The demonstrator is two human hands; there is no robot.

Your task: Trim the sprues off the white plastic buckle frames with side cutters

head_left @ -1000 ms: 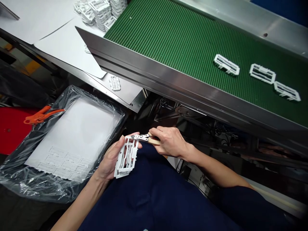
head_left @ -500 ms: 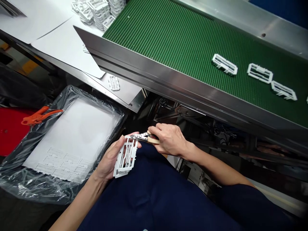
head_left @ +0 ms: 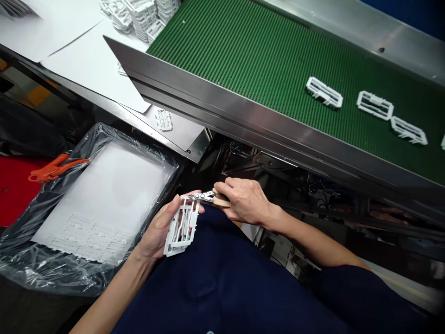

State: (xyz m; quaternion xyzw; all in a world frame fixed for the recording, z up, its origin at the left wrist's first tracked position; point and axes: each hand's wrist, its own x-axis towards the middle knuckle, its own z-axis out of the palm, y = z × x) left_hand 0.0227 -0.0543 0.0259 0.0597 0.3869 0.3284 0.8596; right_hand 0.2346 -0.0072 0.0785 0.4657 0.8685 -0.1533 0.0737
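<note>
On the far left is a red surface [head_left: 15,195]. An orange clamp [head_left: 55,169] sits by a clear plastic bag [head_left: 41,264]. The bag wraps a white sheet [head_left: 114,190], and rows of pale flat parts [head_left: 88,239] lie at its near end. Farther away, white paper [head_left: 66,32] lies on a steel table [head_left: 149,132], with tall stacks of white parts [head_left: 137,18] and one small white part [head_left: 164,120] on its own.

In the middle, the left hand [head_left: 156,232] holds a white plastic frame [head_left: 181,227] tilted on its palm, with the fingers curled behind it. The frame is just above the person's dark blue top [head_left: 222,278]. The right hand [head_left: 245,202] is closed firmly on the tan handles of small metal cutters [head_left: 205,197]. Their tips touch the frame's far corner, but I cannot tell how far open they are.

On the right is a green belt [head_left: 243,60] with a steel side [head_left: 222,111]. Three white frames [head_left: 374,105] on it sit a little farther left than before, and a fourth frame [head_left: 443,141] now peeks in at the edge. The hands look nearly the same.
</note>
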